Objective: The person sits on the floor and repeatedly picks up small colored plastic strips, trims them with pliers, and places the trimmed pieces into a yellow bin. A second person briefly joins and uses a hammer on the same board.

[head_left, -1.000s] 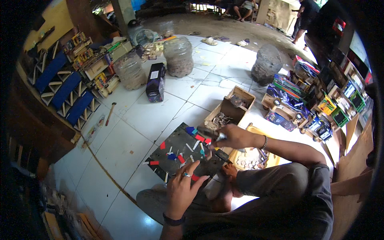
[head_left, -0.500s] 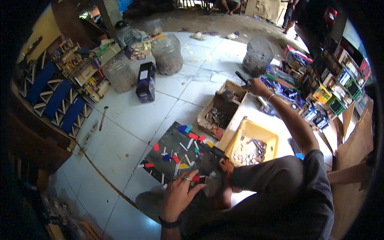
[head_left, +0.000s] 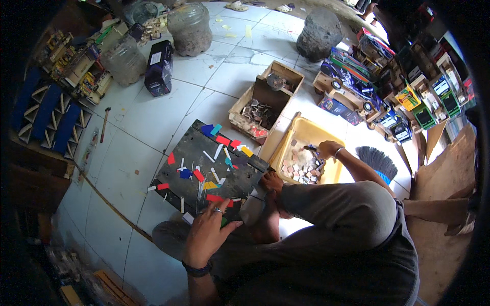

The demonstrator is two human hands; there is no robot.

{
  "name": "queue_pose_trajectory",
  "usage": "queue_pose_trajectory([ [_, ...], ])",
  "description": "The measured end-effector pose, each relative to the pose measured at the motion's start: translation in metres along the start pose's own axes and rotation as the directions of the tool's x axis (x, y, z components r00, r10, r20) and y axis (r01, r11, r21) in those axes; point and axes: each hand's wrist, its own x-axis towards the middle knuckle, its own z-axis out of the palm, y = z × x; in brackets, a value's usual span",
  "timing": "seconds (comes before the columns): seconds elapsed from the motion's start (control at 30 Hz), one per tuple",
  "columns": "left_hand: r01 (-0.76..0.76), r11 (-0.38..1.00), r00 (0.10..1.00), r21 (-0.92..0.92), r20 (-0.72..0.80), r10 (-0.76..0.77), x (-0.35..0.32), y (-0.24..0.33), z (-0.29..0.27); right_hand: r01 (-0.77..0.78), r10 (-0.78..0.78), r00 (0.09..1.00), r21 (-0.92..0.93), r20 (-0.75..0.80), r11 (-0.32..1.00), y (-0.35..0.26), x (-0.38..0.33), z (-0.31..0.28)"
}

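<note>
Holding left hand [head_left: 206, 232] spread by board [head_left: 245, 176], lower centre; right hand [head_left: 329, 150], with grip unclear, over tray [head_left: 309, 131], probably close for reaching.

White tiles [head_left: 138, 120] spread under us, their joints dark, a few cracked towards twelve o'clock. A brown strip [head_left: 104, 199] cuts across the floor at eight, by dark wooden furniture [head_left: 38, 183] at nine. Brown ground [head_left: 334, 11] shows at one, near harsh daylight [head_left: 380, 31]; bare wooden sheeting [head_left: 444, 158] leans at three.
</note>
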Motion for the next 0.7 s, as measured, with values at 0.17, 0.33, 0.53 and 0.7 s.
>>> queue_pose_trajectory([
  [0.17,-0.021,1.000,0.999,-0.005,0.035,0.022,0.003,0.005,0.004,0.043,-0.062,0.956,-0.071,-0.286,0.997,-0.035,0.018,0.068],
  [0.33,-0.034,0.999,0.999,-0.004,0.020,0.034,0.004,0.005,0.008,-0.027,-0.031,0.940,-0.165,-0.339,0.986,-0.061,0.028,0.093],
  [0.53,-0.044,0.999,0.999,-0.018,0.016,0.044,0.004,0.003,0.009,0.027,-0.077,0.956,-0.177,-0.282,0.984,-0.064,0.016,0.087],
  [0.7,-0.028,1.000,0.999,-0.003,0.021,0.028,0.004,0.001,0.010,0.076,-0.105,0.973,-0.147,-0.204,0.986,-0.067,0.014,0.076],
])
